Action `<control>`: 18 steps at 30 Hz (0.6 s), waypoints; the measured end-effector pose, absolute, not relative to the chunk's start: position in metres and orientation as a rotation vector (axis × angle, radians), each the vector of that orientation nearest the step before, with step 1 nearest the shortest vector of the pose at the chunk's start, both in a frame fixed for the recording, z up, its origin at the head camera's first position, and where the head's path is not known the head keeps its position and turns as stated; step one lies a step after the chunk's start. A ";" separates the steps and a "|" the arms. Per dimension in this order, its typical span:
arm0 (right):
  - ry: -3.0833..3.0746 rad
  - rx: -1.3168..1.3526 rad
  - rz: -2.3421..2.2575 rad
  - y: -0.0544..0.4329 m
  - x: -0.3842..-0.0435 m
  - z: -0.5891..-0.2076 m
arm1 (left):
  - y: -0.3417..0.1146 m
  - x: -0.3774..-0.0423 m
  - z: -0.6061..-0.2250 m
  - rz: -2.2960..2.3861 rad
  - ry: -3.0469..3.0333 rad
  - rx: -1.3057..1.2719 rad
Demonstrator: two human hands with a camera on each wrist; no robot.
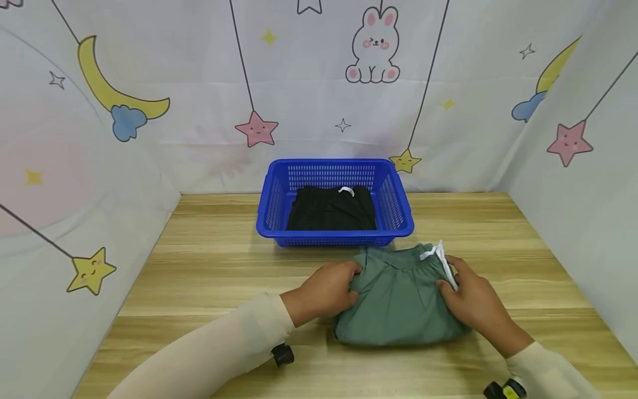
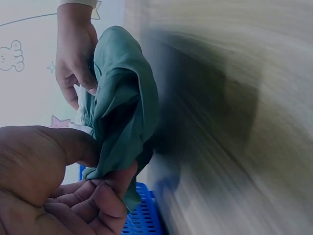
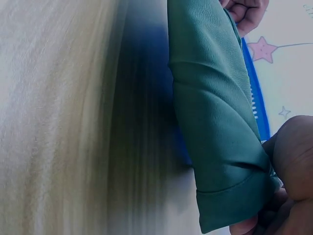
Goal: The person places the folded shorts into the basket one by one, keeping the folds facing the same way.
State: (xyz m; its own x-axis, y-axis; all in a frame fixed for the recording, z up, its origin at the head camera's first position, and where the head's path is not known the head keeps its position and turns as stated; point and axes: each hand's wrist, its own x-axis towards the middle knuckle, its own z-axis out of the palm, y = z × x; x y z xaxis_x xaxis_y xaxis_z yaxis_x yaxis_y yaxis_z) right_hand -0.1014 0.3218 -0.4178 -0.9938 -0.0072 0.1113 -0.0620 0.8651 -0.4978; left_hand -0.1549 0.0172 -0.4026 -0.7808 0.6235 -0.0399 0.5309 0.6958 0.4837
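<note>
Folded green shorts [image 1: 399, 305] with a gathered waistband and a white drawstring [image 1: 442, 257] are held by both hands, in front of the blue basket. On one side edge my left hand [image 1: 331, 291] pinches the cloth between thumb and fingers; the left wrist view shows the folded layers [image 2: 122, 98] there. At the opposite edge, beside the drawstring, my right hand [image 1: 473, 299] grips the shorts with its thumb on the near face. Both wrist views show the cloth lifted off the table, its shadow below.
A blue plastic basket [image 1: 335, 234] with perforated walls stands at the back middle of the wooden table [image 1: 209, 244]. Inside lies a folded black garment [image 1: 331, 210] with a white drawstring. Printed cloth walls [image 1: 199, 83] enclose the table at the back and both sides.
</note>
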 end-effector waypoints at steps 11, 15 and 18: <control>-2.905 0.066 0.796 0.323 -0.090 -0.399 | 0.015 -0.149 -0.383 0.705 2.705 1.027; -2.889 0.072 0.817 0.322 -0.087 -0.394 | 0.012 -0.147 -0.378 0.713 2.708 1.040; -2.871 0.079 0.825 0.321 -0.085 -0.392 | 0.010 -0.145 -0.373 0.724 2.706 1.037</control>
